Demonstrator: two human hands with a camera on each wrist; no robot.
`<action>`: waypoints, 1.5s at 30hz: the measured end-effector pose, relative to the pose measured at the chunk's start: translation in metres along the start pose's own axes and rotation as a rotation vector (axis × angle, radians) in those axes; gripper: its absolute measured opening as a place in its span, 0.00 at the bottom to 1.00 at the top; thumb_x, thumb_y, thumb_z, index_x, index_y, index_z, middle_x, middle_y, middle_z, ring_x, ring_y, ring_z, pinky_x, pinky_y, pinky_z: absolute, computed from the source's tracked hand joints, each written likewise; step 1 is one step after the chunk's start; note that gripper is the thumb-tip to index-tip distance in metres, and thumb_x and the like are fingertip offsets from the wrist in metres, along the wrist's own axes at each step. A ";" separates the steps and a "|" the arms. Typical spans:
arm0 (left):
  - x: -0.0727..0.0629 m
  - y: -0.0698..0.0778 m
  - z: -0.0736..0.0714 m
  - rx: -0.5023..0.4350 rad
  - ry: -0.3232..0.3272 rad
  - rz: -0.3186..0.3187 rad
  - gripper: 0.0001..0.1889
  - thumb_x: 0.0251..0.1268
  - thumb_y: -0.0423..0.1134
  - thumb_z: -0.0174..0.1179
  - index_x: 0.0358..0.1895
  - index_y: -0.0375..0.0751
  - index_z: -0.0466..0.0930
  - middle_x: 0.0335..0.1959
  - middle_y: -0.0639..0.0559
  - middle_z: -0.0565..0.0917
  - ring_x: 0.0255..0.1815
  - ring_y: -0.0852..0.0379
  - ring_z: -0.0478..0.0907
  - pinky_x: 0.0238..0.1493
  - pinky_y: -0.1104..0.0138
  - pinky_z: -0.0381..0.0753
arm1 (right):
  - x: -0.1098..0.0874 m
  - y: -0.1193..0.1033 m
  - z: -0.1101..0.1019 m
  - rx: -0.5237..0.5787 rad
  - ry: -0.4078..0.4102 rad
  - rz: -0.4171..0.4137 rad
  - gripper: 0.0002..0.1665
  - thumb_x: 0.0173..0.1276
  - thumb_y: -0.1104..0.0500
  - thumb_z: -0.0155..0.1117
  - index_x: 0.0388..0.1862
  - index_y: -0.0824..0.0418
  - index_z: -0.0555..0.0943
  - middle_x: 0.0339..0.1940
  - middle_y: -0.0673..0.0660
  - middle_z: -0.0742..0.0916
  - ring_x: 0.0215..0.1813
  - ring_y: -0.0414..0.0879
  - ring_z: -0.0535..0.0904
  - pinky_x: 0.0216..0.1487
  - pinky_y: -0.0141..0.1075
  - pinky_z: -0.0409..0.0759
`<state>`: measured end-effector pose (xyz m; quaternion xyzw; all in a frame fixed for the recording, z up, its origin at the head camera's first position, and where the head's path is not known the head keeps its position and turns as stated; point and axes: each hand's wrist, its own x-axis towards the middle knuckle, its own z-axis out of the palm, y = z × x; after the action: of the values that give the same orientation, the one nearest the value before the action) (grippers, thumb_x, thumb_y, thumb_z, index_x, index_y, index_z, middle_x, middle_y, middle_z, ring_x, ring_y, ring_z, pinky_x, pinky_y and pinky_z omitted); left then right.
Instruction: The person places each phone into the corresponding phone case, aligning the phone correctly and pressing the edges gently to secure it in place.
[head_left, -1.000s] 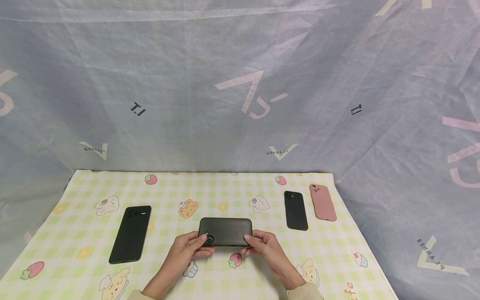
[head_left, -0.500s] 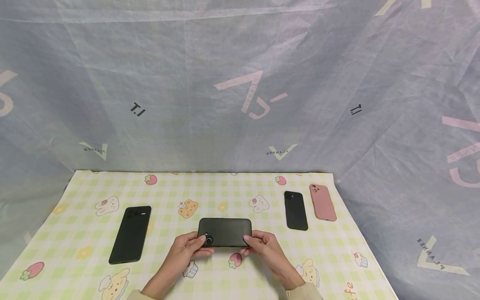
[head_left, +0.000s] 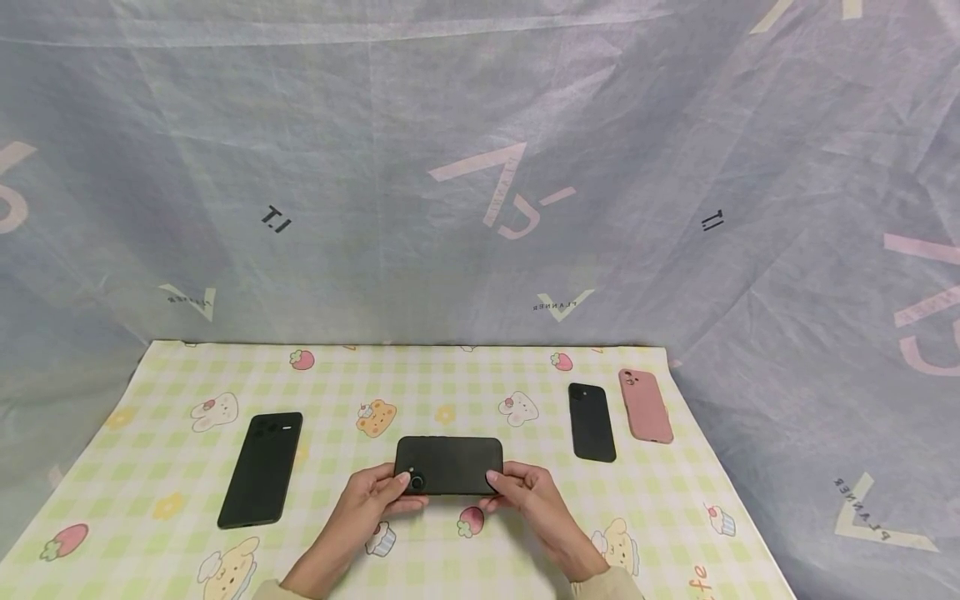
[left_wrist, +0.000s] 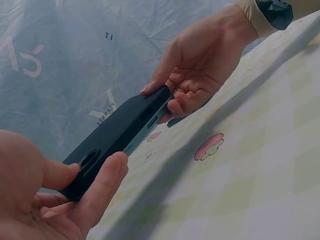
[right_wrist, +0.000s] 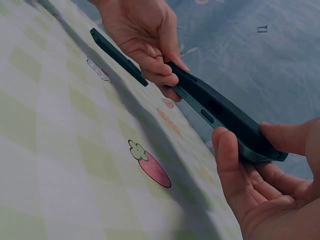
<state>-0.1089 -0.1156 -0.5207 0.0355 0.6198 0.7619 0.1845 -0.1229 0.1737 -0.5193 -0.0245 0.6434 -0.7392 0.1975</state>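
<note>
Holding the phone raised above the cloth, I pinch its 9 o'clock end with my left hand and its 3 o'clock end with my right hand: thumbs on the back, fingers along the 6 o'clock edge and beneath. For good control, load both thumbs equally; set the left one clear of the lens and the fingertips clear of the side button. With the phone as clock centre, the large slab lies at 9, the small slab and pink slab between 2 and 3. Surface: green checks, cartoon prints. Room: a grey-blue, lettered sheet hangs from 10 through 12 to 3.
</note>
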 end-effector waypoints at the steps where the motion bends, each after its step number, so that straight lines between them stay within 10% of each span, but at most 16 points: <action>1: 0.000 0.000 0.000 0.001 0.001 -0.001 0.28 0.87 0.36 0.54 0.74 0.12 0.61 0.57 0.28 0.86 0.49 0.46 0.92 0.58 0.63 0.88 | 0.000 0.000 0.000 0.000 0.002 0.000 0.21 0.80 0.58 0.68 0.57 0.77 0.82 0.36 0.59 0.93 0.37 0.43 0.91 0.55 0.35 0.88; 45: -0.003 0.006 -0.003 0.040 0.001 -0.014 0.33 0.85 0.41 0.58 0.76 0.15 0.62 0.60 0.30 0.86 0.54 0.37 0.89 0.60 0.72 0.84 | 0.001 0.000 0.002 0.009 -0.020 -0.005 0.22 0.80 0.58 0.68 0.58 0.78 0.81 0.37 0.60 0.93 0.37 0.42 0.91 0.52 0.34 0.89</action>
<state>-0.1084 -0.1207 -0.5154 0.0344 0.6353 0.7481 0.1885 -0.1229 0.1717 -0.5186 -0.0326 0.6380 -0.7424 0.2020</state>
